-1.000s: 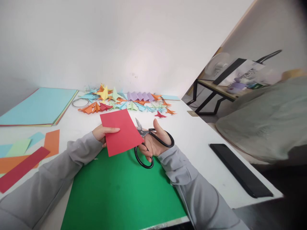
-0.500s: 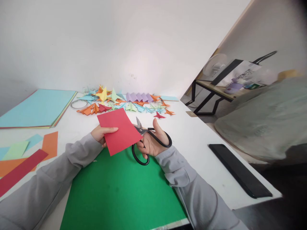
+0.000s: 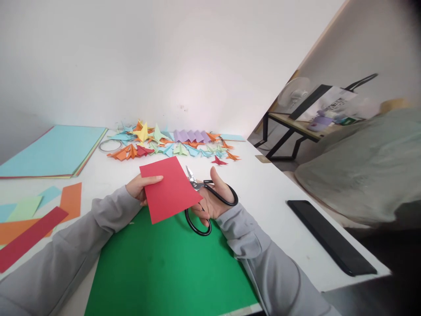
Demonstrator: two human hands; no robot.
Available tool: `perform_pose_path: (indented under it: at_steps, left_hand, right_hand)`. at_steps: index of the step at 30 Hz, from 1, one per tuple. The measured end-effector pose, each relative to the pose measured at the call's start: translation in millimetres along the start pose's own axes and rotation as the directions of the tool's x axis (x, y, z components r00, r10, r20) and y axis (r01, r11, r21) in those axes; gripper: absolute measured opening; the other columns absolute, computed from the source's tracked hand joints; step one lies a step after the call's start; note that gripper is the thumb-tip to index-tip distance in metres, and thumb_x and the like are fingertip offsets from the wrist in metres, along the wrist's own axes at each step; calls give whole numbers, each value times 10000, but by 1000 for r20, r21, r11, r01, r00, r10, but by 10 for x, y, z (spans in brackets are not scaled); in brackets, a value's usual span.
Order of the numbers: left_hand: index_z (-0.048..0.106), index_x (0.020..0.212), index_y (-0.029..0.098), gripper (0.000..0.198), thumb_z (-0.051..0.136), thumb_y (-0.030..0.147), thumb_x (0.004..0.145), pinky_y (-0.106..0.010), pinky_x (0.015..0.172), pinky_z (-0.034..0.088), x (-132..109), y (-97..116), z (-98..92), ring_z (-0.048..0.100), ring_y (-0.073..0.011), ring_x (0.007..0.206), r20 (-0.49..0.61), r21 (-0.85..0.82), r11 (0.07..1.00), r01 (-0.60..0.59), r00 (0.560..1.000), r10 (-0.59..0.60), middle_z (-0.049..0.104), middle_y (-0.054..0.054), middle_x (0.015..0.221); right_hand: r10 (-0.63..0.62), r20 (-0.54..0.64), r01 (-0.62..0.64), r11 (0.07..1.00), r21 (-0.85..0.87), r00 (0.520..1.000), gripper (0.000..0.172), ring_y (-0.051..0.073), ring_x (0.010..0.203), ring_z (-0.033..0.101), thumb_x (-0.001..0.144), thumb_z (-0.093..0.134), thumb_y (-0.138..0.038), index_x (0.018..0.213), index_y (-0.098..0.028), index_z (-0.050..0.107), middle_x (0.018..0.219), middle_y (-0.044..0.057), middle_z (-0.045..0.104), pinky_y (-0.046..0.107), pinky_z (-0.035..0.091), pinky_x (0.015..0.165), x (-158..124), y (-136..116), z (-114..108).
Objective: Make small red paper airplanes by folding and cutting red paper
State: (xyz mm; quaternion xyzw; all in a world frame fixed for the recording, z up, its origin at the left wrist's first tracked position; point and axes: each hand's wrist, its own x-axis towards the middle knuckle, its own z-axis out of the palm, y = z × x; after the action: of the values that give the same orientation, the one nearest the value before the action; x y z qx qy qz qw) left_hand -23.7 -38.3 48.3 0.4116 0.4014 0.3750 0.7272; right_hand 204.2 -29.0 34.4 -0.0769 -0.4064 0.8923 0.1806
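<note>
Setting: a white wall (image 3: 197,57) behind a white table (image 3: 263,219). From left to right we list:

- Stack of coloured sheets (image 3: 55,149), pale blue uppermost; nearer us, loose paper strips (image 3: 34,237).
- Left hand (image 3: 137,186): gripping the left edge of the red paper, thumb flat on top, other fingers tucked beneath.
- Red paper (image 3: 173,193): held aloft over the far part of a green sheet (image 3: 171,263), to the right of the left thumb. Nearly square; we cannot settle on a long axis. Its right edge slants toward the scissors.
- Folded paper pieces (image 3: 143,134): in rows along the wall.
- Scissors (image 3: 198,186): blades parted at that right edge, one in view, the other apparently behind the paper; we cannot tell whether the paper lies between them.
- Right hand (image 3: 215,199): holding the scissors, thumb and fingers spread through separate loops; the nearer hand to the slanting edge.
- Black flat object (image 3: 329,237): no marking we can read.
- Bag (image 3: 329,103): bold dark lettering, too distorted for us to read.
</note>
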Motion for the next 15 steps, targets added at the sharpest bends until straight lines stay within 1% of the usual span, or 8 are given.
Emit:
perform_pose_path:
  at_steps: [3, 5, 8, 12, 15]
  left_hand:
    - [624, 923, 86, 349, 591, 367, 719, -181, 277, 205, 22, 5, -7, 405, -95, 255, -44, 81, 996, 43, 998, -40, 569, -39, 428]
    - [624, 897, 86, 345, 595, 375, 709, -183, 264, 162, 47, -8, -11, 368, -88, 227, -63, 93, 995, 46, 997, -40, 549, -32, 404]
    - [625, 857, 94, 321, 616, 366, 688, -181, 262, 145, 77, -27, -8, 356, -83, 220, -68, 80, 997, 23, 998, -18, 533, -24, 386]
    - [605, 710, 103, 232, 626, 328, 662, -186, 252, 91, 89, -30, 17, 320, -80, 200, -99, 42, 999, -23, 995, 27, 480, -12, 327]
    - [587, 684, 111, 202, 632, 306, 652, -186, 255, 77, 87, -25, 33, 303, -72, 193, -117, 17, 999, -50, 992, 51, 467, -3, 316]
  right_hand:
    - [-4, -18, 4, 1000, -14, 1000, 670, 126, 453, 500, 759, -46, -710, 918, -198, 356, 631, 7, 543, 262, 416, 390, -5, -8, 8]
    - [-1, -24, 1, 1000, -13, 1000, 684, 133, 455, 503, 757, -56, -708, 924, -195, 365, 632, 11, 545, 265, 416, 384, -8, -14, 7]
    - [5, -40, -5, 1000, -1, 999, 713, 145, 465, 512, 747, -81, -709, 926, -195, 380, 637, 19, 559, 286, 434, 391, -5, -19, -5]
    - [-14, -45, 15, 1000, 20, 999, 772, 150, 473, 522, 715, -98, -735, 908, -188, 412, 629, 23, 564, 308, 459, 413, 17, -12, -26]
    - [-30, -79, 32, 999, 16, 996, 814, 143, 467, 521, 703, -112, -739, 998, -193, 415, 619, 12, 566, 305, 465, 422, 35, -14, -22]
